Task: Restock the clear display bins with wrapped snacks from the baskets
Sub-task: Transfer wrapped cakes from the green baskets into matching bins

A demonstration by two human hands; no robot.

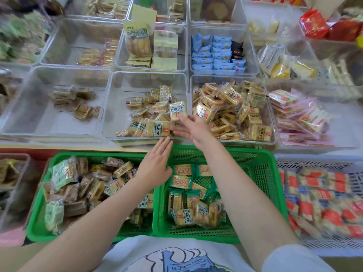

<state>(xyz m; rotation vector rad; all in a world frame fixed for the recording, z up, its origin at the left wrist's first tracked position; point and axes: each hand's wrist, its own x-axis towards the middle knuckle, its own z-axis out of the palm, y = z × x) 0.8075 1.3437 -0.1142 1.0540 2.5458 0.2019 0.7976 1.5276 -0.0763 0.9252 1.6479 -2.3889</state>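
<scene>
One wrapped snack point(177, 110) in right hand point(191, 129) grip.

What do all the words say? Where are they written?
No text here reads clearly.
Shirt print: letters upside down, not surely readable.
Snack pack in the right hand: Chinese label and red logo, too blurred.
Packs in the green baskets and clear bins: Chinese print, too small or blurred.

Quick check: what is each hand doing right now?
Left hand: open, fingers straight, holding nothing, over the green basket.
Right hand: holding a wrapped snack at the clear bin.
</scene>
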